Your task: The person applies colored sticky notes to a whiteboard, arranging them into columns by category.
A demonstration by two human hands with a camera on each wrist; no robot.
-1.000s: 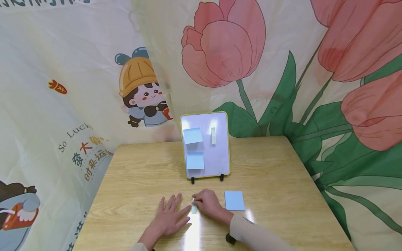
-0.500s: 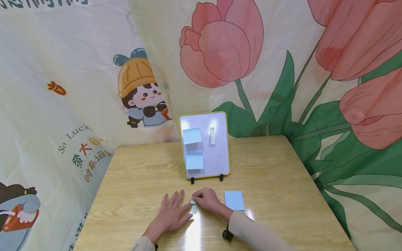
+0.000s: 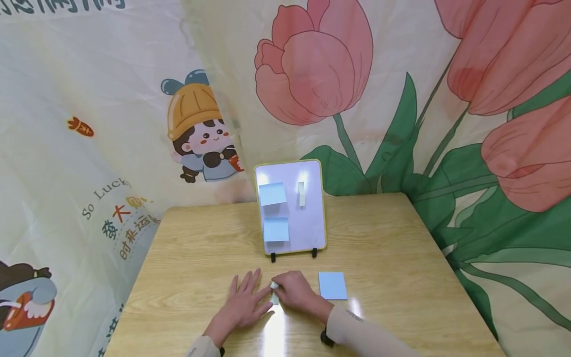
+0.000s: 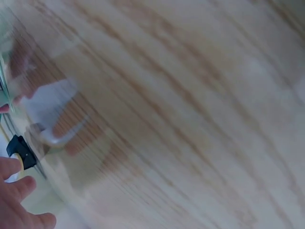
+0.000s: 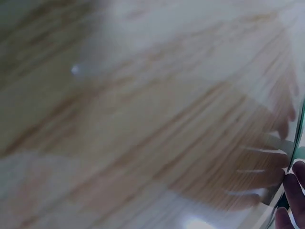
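A narrow pale green sticky note pad lies on the table between the two hands. My right hand pinches the upper end of a pale strip at the pad's far end, which is lifted and bent. Spread out on the table to the pad's left, my left hand has its index fingertip and thumb right at the pad's side. Only the edge of the left hand enters the left wrist view. Fingertips of the right hand show at the right border of the right wrist view.
Behind the hands stands a small whiteboard on black feet. It bears an upper blue note, a lower blue note and a pale green strip. A square blue sticky note pad lies right of the right hand.
My left hand has shifted slightly right and forward, closer to the pad. The strip's end, pinched by the right hand, shows more and is bent up further.
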